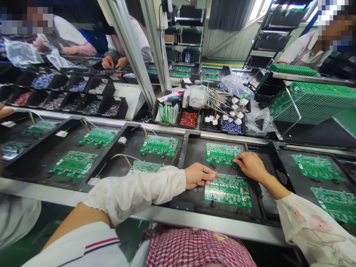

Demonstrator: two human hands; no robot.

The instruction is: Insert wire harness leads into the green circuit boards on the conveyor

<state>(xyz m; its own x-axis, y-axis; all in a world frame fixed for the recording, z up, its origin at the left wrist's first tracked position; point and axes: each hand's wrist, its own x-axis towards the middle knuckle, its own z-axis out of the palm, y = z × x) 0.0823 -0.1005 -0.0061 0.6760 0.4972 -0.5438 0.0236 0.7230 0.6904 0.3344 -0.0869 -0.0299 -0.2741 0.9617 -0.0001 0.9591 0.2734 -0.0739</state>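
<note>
My left hand [199,175] rests on the black carrier tray [196,148] in front of me, fingers curled together in a pinch at the left edge of the near green circuit board [228,190]; what it holds is too small to make out. My right hand [249,165] lies between the two boards on that tray, fingertips pressed down on the lower right edge of the far green circuit board [223,153], fingers bunched. Both forearms wear white sleeve covers.
More black trays with green boards run left [73,163] and right [317,167] along the line. Behind are parts bins with red pieces [188,118], blue pieces [231,127], coloured wire harnesses [219,102] and plastic bags. Stacked boards [311,102] stand at right. Other people work opposite.
</note>
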